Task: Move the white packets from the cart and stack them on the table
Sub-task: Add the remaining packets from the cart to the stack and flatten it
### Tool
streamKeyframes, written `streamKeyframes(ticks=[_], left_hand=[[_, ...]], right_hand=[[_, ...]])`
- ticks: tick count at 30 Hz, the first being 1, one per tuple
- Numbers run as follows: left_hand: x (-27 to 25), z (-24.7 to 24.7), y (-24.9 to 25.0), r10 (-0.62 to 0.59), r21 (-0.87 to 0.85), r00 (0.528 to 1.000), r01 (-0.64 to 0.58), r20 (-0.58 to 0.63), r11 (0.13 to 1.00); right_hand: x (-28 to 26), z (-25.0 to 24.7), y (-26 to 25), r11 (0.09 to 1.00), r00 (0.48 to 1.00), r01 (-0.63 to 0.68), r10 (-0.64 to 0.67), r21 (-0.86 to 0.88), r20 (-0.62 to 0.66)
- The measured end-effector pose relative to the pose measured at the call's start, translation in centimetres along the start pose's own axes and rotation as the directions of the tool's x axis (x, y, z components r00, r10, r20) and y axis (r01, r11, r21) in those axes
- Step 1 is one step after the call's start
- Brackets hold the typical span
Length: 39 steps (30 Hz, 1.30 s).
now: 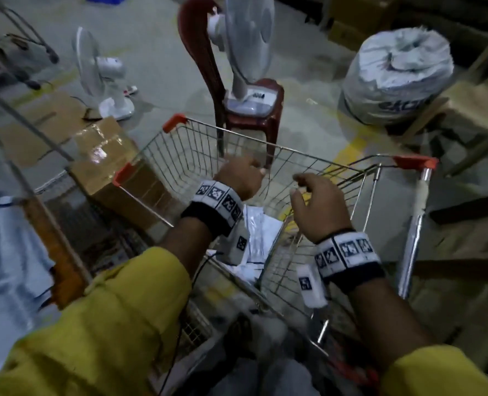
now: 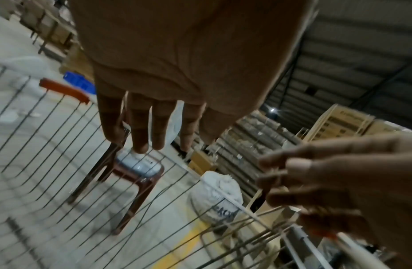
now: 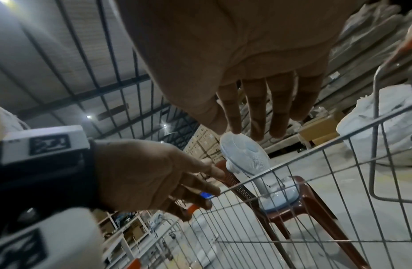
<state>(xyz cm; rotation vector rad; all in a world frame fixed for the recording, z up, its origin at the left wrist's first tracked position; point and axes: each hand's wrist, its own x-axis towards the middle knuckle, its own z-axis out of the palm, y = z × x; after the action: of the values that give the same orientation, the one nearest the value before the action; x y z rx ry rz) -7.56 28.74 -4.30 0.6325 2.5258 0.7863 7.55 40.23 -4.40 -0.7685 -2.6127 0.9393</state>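
Observation:
Several white packets (image 1: pixel 258 235) lie in a heap on the bottom of a wire shopping cart (image 1: pixel 280 148) with orange corner caps. Both my hands hover over the basket, above the packets, and hold nothing. My left hand (image 1: pixel 238 175) is over the cart's middle, close to the far wire wall; in the left wrist view its fingers (image 2: pixel 149 131) hang down, relaxed. My right hand (image 1: pixel 314 204) is beside it on the right, fingers loosely bent; in the right wrist view its fingers (image 3: pixel 257 118) point down at the wire wall (image 3: pixel 315 182). My wrists partly hide the packets.
A brown plastic chair (image 1: pixel 254 121) with a white fan on it stands just beyond the cart. A taped cardboard box (image 1: pixel 114 164) sits against the cart's left side. Another fan (image 1: pixel 102 75) stands on the floor. A big white sack (image 1: pixel 394 75) lies at the back right.

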Motion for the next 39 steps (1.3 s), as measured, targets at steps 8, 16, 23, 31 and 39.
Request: streamKeyframes(ticks=[8, 16, 23, 31, 39], left_hand=[[12.0, 13.6, -9.3, -0.331, 0.288, 0.926, 0.272, 0.18, 0.918], [13.6, 24.6, -16.2, -0.47, 0.404, 0.854, 0.357, 0.225, 0.842], [11.5, 30.2, -19.5, -0.416, 0.575, 0.846, 0.167, 0.333, 0.801], [13.3, 28.9, -20.6, -0.394, 0.378, 0.907, 0.316, 0.149, 0.87], [13.5, 28.2, -19.8, -0.551, 0.239, 0.835, 0.539, -0.021, 0.808]], right_hand=[[11.8, 8.7, 6.6, 0.99, 0.956, -0.079, 0.108, -0.115, 0.273], [13.3, 12.9, 10.2, 0.952, 0.837, -0.052, 0.206, -0.302, 0.508], [14.6, 12.3, 11.4, 0.91, 0.823, -0.174, 0.344, -0.376, 0.452], [15.3, 11.2, 11.5, 0.88, 0.813, -0.289, 0.434, -0.378, 0.389], [15.3, 11.0, 11.0, 0.887, 0.823, -0.282, 0.42, -0.366, 0.382]])
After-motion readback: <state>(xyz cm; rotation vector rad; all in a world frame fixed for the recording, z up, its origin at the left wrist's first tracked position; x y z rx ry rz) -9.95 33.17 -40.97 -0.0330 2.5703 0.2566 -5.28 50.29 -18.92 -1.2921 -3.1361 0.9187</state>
